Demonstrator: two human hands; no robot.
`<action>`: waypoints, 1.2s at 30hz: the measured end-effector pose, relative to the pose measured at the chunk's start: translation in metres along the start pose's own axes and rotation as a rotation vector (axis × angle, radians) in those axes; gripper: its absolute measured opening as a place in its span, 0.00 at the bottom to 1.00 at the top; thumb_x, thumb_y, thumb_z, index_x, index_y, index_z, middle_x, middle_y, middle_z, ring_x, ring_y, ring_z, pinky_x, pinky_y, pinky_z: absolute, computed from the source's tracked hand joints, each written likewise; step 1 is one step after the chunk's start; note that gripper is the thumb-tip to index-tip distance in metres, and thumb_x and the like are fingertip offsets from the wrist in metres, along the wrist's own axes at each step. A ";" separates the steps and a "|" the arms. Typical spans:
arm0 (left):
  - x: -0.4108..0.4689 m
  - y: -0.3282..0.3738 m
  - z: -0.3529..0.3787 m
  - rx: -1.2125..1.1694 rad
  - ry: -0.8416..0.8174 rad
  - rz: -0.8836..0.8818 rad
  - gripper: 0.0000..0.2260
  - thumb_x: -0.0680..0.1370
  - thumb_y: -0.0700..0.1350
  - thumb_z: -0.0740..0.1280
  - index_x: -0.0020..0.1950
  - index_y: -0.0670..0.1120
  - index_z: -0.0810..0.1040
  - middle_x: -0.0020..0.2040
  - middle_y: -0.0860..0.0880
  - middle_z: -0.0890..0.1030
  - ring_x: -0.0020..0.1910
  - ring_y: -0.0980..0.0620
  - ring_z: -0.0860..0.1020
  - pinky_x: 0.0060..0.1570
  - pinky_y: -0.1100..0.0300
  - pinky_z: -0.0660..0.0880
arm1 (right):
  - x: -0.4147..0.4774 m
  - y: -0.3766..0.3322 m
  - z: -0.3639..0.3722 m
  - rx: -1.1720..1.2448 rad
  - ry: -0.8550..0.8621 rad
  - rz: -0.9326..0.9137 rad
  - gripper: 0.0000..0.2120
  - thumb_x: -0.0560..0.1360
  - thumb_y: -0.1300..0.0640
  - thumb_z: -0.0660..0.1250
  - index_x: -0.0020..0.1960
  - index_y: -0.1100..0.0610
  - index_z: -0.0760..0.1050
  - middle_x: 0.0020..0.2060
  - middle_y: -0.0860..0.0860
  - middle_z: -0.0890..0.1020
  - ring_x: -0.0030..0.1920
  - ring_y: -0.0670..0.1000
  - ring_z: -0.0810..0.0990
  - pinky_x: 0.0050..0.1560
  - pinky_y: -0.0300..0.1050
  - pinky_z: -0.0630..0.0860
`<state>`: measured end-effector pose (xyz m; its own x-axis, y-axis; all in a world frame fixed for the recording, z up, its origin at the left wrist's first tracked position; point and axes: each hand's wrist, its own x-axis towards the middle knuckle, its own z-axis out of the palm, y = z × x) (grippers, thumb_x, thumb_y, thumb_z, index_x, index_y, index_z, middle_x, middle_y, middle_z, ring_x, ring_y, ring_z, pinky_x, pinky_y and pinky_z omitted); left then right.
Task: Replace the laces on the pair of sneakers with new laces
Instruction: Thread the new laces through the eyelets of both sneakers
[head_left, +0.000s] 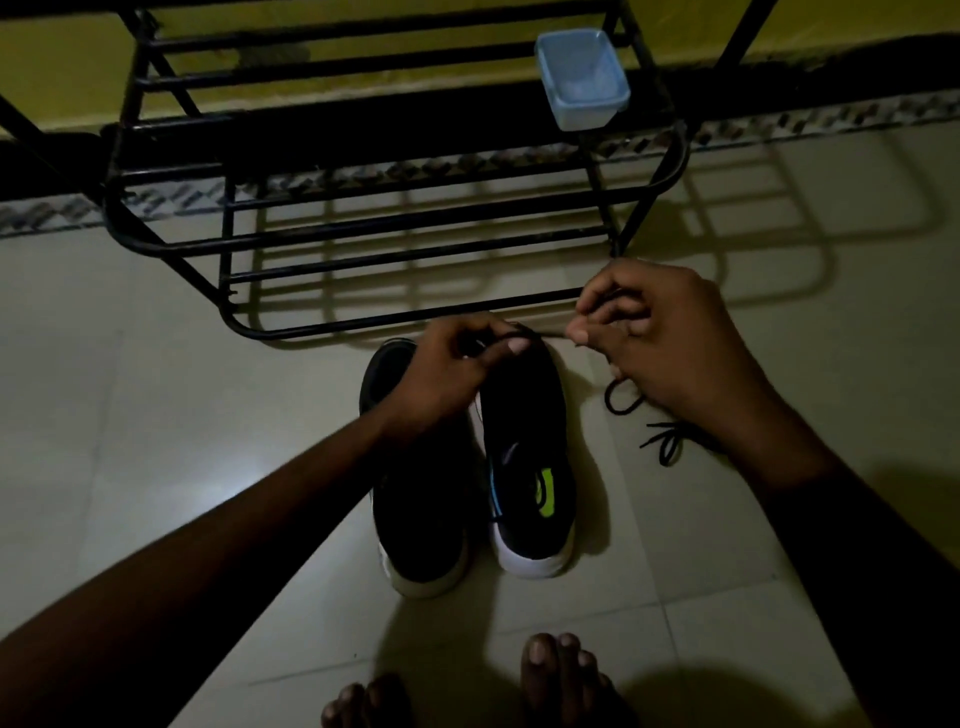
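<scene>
Two black sneakers with white soles stand side by side on the tiled floor, toes pointing away from me: the left sneaker (415, 499) and the right sneaker (530, 467), which shows a yellow-green patch inside. My left hand (452, 369) hovers over the toe end of the pair and pinches a black lace (545, 335). The lace runs taut to my right hand (660, 343), which pinches its other part. More black lace (660, 441) lies loose on the floor under my right wrist.
A black metal rack (363, 218) stands just beyond the sneakers against a yellow wall. A pale blue plastic tub (582, 78) sits on its upper right bars. My bare toes (561, 675) show at the bottom edge. The light is dim.
</scene>
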<state>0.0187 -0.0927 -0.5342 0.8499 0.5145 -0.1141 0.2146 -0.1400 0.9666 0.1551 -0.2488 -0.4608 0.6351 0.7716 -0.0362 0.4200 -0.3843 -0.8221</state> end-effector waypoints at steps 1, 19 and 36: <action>0.001 -0.004 -0.007 0.073 0.070 -0.024 0.03 0.80 0.42 0.70 0.47 0.46 0.83 0.43 0.49 0.84 0.44 0.55 0.82 0.48 0.58 0.77 | 0.000 0.005 0.001 0.053 0.019 0.019 0.06 0.74 0.62 0.74 0.47 0.54 0.79 0.36 0.50 0.84 0.35 0.45 0.84 0.35 0.41 0.79; -0.010 0.019 0.003 -0.049 -0.112 0.061 0.06 0.79 0.37 0.70 0.56 0.38 0.80 0.44 0.39 0.85 0.47 0.45 0.85 0.53 0.49 0.80 | 0.007 0.004 0.032 0.462 0.223 -0.040 0.04 0.77 0.66 0.70 0.51 0.65 0.81 0.48 0.56 0.86 0.52 0.51 0.86 0.55 0.51 0.82; -0.008 0.008 -0.014 0.158 0.047 0.148 0.17 0.75 0.41 0.76 0.61 0.42 0.76 0.44 0.52 0.84 0.47 0.56 0.85 0.48 0.60 0.80 | 0.010 0.017 0.051 -0.129 0.194 -0.177 0.05 0.73 0.58 0.76 0.47 0.54 0.81 0.37 0.46 0.82 0.37 0.40 0.79 0.38 0.33 0.76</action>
<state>0.0069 -0.0861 -0.5223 0.8552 0.5166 0.0406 0.1649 -0.3456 0.9238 0.1356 -0.2223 -0.5044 0.6513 0.7259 0.2211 0.6065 -0.3229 -0.7266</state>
